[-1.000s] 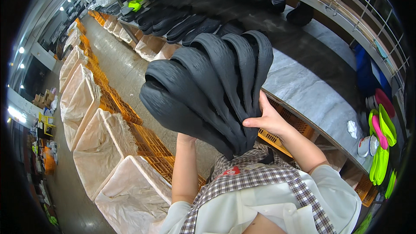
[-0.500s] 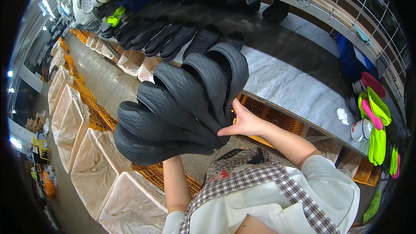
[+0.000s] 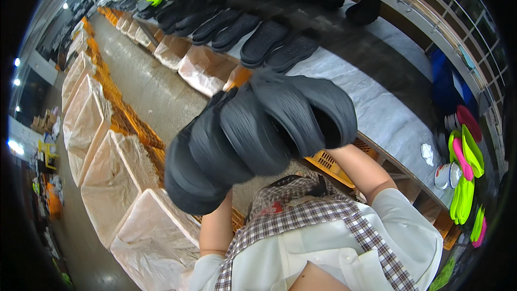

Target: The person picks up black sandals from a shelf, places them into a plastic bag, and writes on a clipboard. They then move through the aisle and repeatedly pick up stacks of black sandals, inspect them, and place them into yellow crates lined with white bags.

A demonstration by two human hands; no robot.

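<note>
A fanned bundle of several black slippers is up in front of me, their rounded uppers overlapping and open mouths turned toward me at the right. My right forearm reaches up to the right end of the bundle, where the hand goes out of sight behind a slipper. Under the left end, my left forearm rises and its hand is covered too. The bundle is off the table, held between the two hands; the fingers themselves are hidden. Beyond it, a row of black slippers lies along the grey marble-look table.
Orange crates with pale liners line the left side, and more lined crates stand under the table. At right are a white tub and neon-green slippers. A wire-grid rack edges the table's far side.
The bundle has turned over, so the uppers now arch toward the far side and hide my right hand, which showed its thumb before. My view has shifted slightly too.
</note>
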